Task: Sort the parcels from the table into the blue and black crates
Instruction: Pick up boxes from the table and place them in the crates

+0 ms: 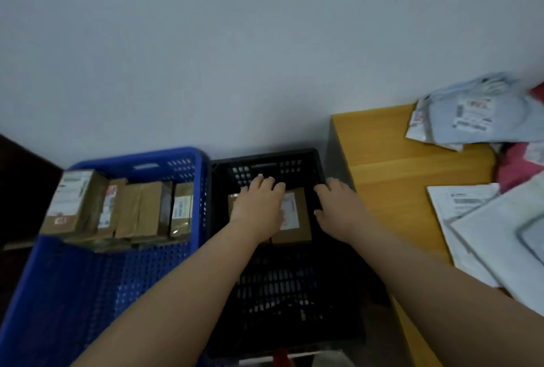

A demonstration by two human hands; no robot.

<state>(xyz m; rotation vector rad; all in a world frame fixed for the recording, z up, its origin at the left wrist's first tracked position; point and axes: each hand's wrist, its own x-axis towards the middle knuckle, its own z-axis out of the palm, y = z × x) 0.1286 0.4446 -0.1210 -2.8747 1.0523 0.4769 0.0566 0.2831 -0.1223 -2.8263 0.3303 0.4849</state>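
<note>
A brown cardboard parcel [297,219] with a white label lies at the far end of the black crate [294,157]. My left hand [259,207] rests flat on top of it, fingers stretched toward the crate's far wall. My right hand [338,207] hovers just right of the parcel, inside the crate, fingers relaxed and holding nothing. The blue crate [141,157] stands to the left and holds several brown cardboard parcels [117,207] standing in a row. On the wooden table [391,160] at the right lie several soft mailer parcels, pale blue [471,119], pink [518,166] and white [485,219].
A pale wall runs behind the crates and the table. A dark piece of furniture [23,184] stands at the far left beside the blue crate. The table's left side panel stands close to the black crate's right wall.
</note>
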